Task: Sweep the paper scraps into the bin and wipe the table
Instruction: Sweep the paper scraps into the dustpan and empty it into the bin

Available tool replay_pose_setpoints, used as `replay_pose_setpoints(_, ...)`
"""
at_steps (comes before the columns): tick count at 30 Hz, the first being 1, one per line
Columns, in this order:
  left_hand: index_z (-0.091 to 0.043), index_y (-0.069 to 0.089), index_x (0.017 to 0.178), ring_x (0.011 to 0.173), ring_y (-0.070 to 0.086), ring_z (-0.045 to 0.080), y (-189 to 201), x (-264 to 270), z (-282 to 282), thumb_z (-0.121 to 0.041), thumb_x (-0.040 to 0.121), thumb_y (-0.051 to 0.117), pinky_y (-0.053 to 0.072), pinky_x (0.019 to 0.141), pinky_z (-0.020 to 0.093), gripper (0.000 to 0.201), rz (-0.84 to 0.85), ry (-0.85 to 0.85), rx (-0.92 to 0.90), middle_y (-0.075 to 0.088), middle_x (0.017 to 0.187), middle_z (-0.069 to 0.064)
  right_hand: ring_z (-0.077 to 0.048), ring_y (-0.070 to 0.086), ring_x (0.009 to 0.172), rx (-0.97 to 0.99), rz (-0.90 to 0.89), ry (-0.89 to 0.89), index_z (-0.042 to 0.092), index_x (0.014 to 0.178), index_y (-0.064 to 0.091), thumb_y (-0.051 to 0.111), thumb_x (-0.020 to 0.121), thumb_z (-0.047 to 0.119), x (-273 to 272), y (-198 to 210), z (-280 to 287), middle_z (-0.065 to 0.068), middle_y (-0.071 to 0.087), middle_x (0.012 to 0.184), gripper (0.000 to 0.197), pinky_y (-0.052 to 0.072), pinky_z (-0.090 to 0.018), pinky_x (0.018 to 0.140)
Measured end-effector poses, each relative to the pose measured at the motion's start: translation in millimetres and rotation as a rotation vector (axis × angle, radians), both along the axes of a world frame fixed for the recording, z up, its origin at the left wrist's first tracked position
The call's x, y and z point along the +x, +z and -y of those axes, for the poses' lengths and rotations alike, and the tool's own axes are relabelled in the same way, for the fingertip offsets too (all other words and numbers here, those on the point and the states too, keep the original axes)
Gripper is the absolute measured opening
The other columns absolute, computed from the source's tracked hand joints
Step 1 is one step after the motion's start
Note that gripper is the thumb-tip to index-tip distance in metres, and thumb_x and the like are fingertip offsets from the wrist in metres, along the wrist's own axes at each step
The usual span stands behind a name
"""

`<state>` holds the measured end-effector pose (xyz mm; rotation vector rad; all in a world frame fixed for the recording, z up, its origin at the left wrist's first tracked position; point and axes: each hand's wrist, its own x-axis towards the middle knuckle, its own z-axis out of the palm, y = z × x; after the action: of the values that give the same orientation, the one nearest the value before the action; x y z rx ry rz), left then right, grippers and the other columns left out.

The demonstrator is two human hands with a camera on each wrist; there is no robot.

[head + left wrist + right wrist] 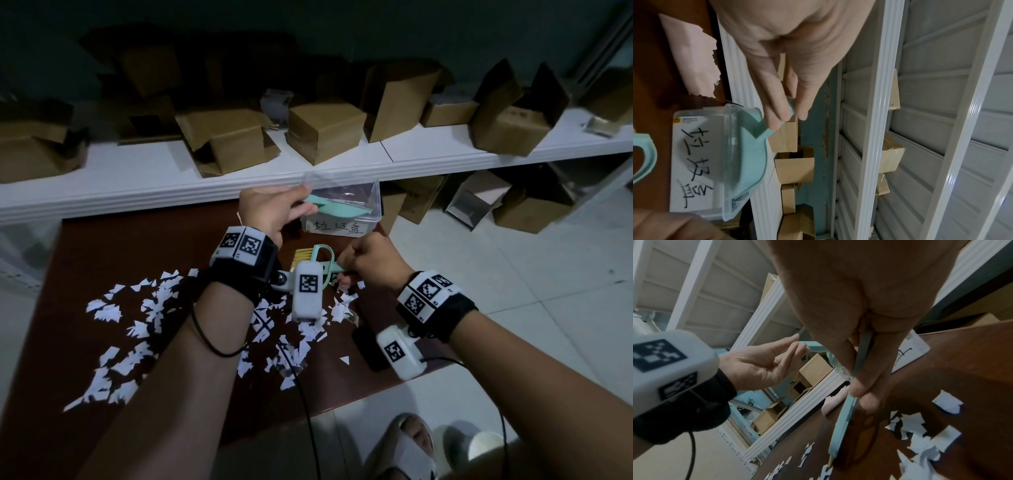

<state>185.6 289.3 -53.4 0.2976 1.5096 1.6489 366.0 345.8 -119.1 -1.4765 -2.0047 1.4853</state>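
White paper scraps [157, 308] lie scattered over the brown table [137, 246]; some show in the right wrist view too, scraps [920, 434]. My left hand [301, 197] pinches the handle of a mint-green dustpan [339, 209], whose pan dips into the clear labelled bin [375, 202] at the table's far edge. In the left wrist view the fingers [777, 116] pinch the dustpan [750, 154] inside the bin [692, 162]. My right hand [363, 260] grips the mint handle of a small brush [308, 255] with yellow bristles, just above the scraps; the brush [846, 418] points down at the table.
A pink cloth [692, 56] lies on the table left of the bin. A white shelf [137, 171] behind carries several cardboard boxes [325, 133]. More boxes [531, 202] stand on the tiled floor at right. A dark flat object [368, 346] lies near the table's right edge.
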Motion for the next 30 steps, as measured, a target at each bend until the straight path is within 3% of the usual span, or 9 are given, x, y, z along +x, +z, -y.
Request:
replay_pose_setpoints(3, 0.003, 0.077, 0.097, 0.07, 0.082, 0.021, 3, 2, 1, -0.014, 0.082, 0.092, 0.066, 0.068, 0.026, 0.027, -0.041, 0.012, 0.005, 0.081, 0.093, 0.022, -0.032, 0.078, 0.073, 0.011, -0.006, 0.0, -0.006, 0.085, 0.072, 0.061, 0.092, -0.012, -2, 1, 1, -0.022, 0.076, 0.082, 0.014, 0.065, -0.043, 0.075)
replay_pose_setpoints(7, -0.001, 0.076, 0.094, 0.074, 0.082, 0.019, 10, 2, 4, -0.022, 0.082, 0.093, 0.063, 0.098, 0.044, 0.03, -0.071, 0.006, 0.024, 0.082, 0.087, 0.018, -0.028, 0.078, 0.071, 0.007, -0.016, -0.011, -0.005, 0.087, 0.072, 0.063, 0.093, -0.01, -6, 5, 3, -0.021, 0.076, 0.085, 0.012, 0.065, -0.038, 0.072)
replay_pose_setpoints(9, 0.001, 0.078, 0.098, 0.073, 0.082, 0.018, 14, 2, 6, -0.026, 0.081, 0.094, 0.061, 0.101, 0.048, 0.036, -0.074, -0.006, 0.033, 0.082, 0.084, 0.017, -0.029, 0.078, 0.072, 0.005, -0.016, -0.001, -0.005, 0.088, 0.072, 0.063, 0.094, -0.008, -7, 6, 5, -0.021, 0.077, 0.083, 0.011, 0.065, -0.038, 0.073)
replay_pose_setpoints(13, -0.006, 0.078, 0.087, 0.075, 0.082, 0.014, 18, 6, 8, -0.031, 0.081, 0.093, 0.065, 0.093, 0.042, 0.03, -0.131, -0.055, 0.053, 0.082, 0.083, 0.015, -0.029, 0.077, 0.068, 0.007, -0.021, -0.002, -0.008, 0.09, 0.071, 0.061, 0.094, -0.007, -8, 11, 8, -0.023, 0.076, 0.082, 0.011, 0.064, -0.034, 0.066)
replay_pose_setpoints(15, -0.009, 0.077, 0.082, 0.075, 0.082, 0.014, 19, 7, 8, -0.029, 0.083, 0.091, 0.065, 0.074, 0.03, 0.025, -0.152, -0.084, 0.069, 0.082, 0.085, 0.016, -0.026, 0.077, 0.064, 0.012, -0.016, -0.009, -0.009, 0.09, 0.071, 0.062, 0.094, -0.008, -10, 13, 9, -0.023, 0.076, 0.081, 0.01, 0.062, -0.029, 0.06)
replay_pose_setpoints(18, -0.007, 0.077, 0.082, 0.069, 0.08, 0.011, 23, 9, 8, -0.026, 0.086, 0.09, 0.057, 0.056, 0.016, 0.023, -0.187, -0.086, 0.089, 0.082, 0.086, 0.018, -0.029, 0.077, 0.066, 0.063, 0.001, 0.019, -0.004, 0.085, 0.072, 0.062, 0.093, -0.009, -16, 15, 12, -0.021, 0.076, 0.078, 0.013, 0.065, -0.039, 0.066)
replay_pose_setpoints(24, -0.001, 0.078, 0.084, 0.062, 0.079, 0.012, 17, 10, 10, -0.022, 0.085, 0.09, 0.055, 0.054, 0.013, 0.023, -0.232, -0.101, 0.059, 0.081, 0.086, 0.02, -0.037, 0.076, 0.067, 0.1, 0.002, 0.06, -0.009, 0.084, 0.07, 0.059, 0.09, -0.012, -21, 18, 19, -0.024, 0.075, 0.074, 0.013, 0.065, -0.047, 0.067)
replay_pose_setpoints(30, 0.007, 0.078, 0.097, 0.065, 0.08, 0.013, 22, 5, 16, -0.019, 0.084, 0.09, 0.06, 0.056, 0.018, 0.032, -0.207, -0.089, 0.049, 0.082, 0.088, 0.021, -0.036, 0.077, 0.069, 0.095, -0.004, 0.071, -0.008, 0.087, 0.07, 0.058, 0.094, -0.01, -22, 22, 24, -0.024, 0.075, 0.076, 0.014, 0.065, -0.039, 0.065)
